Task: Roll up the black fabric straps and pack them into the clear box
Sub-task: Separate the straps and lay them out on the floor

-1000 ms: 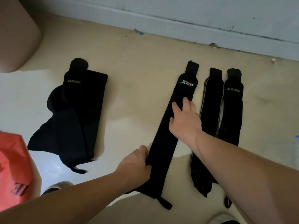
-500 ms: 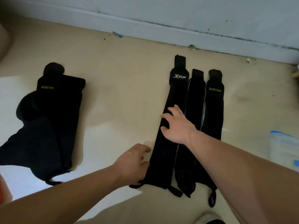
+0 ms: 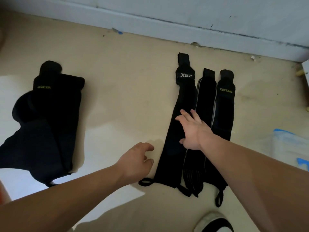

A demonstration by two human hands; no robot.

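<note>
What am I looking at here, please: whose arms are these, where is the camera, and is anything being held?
There is no machine: a person works with bare hands, and the picture comes from a camera worn on the head, looking down at the floor. Three black straps lie flat side by side: the XTEP strap, a striped strap and a XUEYING strap. More straps lie in a pile at the left. The clear box shows partly at the right edge. The right hand is spread open over the XTEP and striped straps; the left hand is loosely curled beside the XTEP strap. Neither holds anything.
</note>
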